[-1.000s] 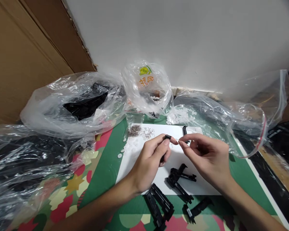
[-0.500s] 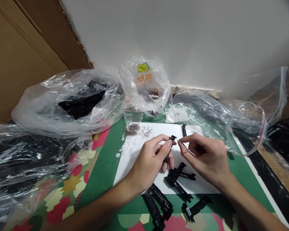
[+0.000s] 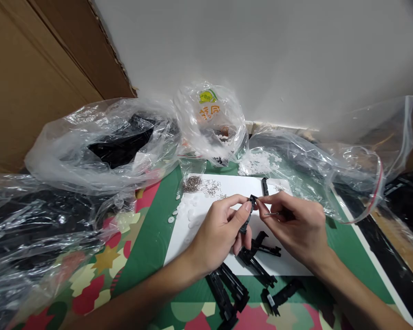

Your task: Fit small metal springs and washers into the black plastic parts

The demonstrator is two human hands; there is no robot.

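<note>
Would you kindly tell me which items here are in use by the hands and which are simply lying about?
In use:
left hand gripping a small black plastic clip part
right hand pinching a thin metal pin

Lying about:
black plastic brackets
heap of tiny metal springs
small white plastic discs
white paper sheet
clear plastic bags

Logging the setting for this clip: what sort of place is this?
Probably a makeshift small-parts assembly bench, not a factory line. Clear plastic bags of parts crowd a patterned tablecloth, black plastic parts and tiny metal springs lie on a white sheet, and cardboard leans against the wall.
</note>
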